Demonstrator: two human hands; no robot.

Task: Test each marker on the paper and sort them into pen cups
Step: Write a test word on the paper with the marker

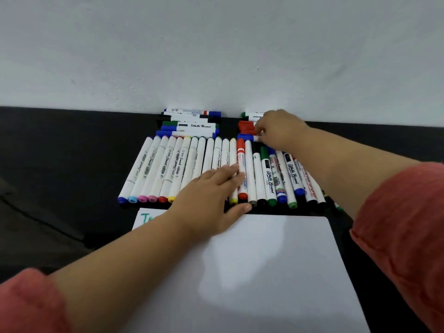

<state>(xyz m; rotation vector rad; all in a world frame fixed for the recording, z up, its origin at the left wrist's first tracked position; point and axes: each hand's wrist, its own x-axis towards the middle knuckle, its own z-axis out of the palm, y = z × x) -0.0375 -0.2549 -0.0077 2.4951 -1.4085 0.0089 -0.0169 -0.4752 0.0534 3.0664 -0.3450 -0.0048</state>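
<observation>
The left hand (211, 193) is lying flat, fingers (228, 171) straight and spread, pressing on the row of markers (173, 164) just beyond the paper (264, 260). The right hand (278, 128) is reaching farther back, its fingers curling round a blue-capped whiteboard marker (247, 137) in the stack by the wall. No pen cups are showing. Lifting that marker straight up would be wise, the flat hand keeping the row from rolling on the dark desk (72, 164).
</observation>
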